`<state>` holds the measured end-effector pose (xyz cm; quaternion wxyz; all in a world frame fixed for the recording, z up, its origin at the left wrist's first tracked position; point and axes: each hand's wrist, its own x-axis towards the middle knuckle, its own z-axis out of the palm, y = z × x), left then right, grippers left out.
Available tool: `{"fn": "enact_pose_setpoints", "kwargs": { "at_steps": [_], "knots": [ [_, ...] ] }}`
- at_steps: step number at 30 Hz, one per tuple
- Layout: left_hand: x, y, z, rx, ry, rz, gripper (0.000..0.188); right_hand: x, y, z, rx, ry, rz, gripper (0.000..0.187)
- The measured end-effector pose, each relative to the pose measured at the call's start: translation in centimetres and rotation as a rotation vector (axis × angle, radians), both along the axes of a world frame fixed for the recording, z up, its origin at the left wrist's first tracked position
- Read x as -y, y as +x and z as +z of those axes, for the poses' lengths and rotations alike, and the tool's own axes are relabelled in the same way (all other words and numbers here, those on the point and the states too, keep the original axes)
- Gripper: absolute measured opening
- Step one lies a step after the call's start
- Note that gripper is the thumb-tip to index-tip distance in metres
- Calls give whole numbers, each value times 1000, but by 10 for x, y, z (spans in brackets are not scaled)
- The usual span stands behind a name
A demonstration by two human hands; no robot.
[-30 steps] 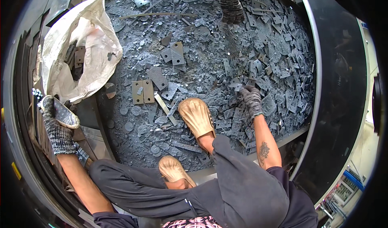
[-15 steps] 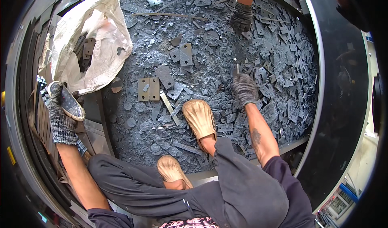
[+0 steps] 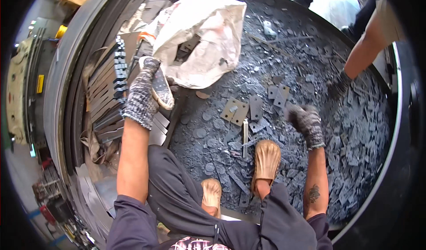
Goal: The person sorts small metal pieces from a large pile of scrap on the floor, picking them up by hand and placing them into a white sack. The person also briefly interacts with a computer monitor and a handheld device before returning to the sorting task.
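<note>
My left hand (image 3: 144,88), in a grey knitted glove, is closed round a flat oval thing (image 3: 162,88) with a pale rim and a speckled grey face; its kind I cannot make out. Right beside it lies a crumpled white sack (image 3: 222,50), its mouth open on metal plates (image 3: 190,44). My right hand (image 3: 306,122), gloved alike, hovers over the grey metal scrap (image 3: 355,134). Its fingers are smeared by motion, so any hold is hidden. Drilled steel plates (image 3: 280,95) lie just beyond it; two more plates (image 3: 235,110) rest side by side to its left.
Another person's gloved hand (image 3: 339,85) reaches into the scrap at upper right. My tan clogs (image 3: 267,161) stand among the offcuts. Stacked metal strips (image 3: 104,88) line the left side. The bin's pale rim (image 3: 392,130) curves along the right.
The view has swung left, so the scene sits further right. My right hand has moved left across the scrap, nearer the drilled plates. My left hand keeps its grip beside the sack.
</note>
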<state>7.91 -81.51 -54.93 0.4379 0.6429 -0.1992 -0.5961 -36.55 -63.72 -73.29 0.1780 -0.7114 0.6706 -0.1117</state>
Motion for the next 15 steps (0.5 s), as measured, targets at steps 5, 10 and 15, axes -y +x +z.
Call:
{"fn": "enact_pose_setpoints", "kwargs": {
  "at_steps": [5,10,15],
  "knots": [
    [-4,28,-16,-122,-113,28,58,91,147,141,1058,196,-266,29],
    [-23,40,2,-340,-274,-127,69,68,168,136,1075,331,-253,25],
    [-36,14,42,-426,-240,-223,49,23,152,76,1092,176,-398,25]
  ]
}}
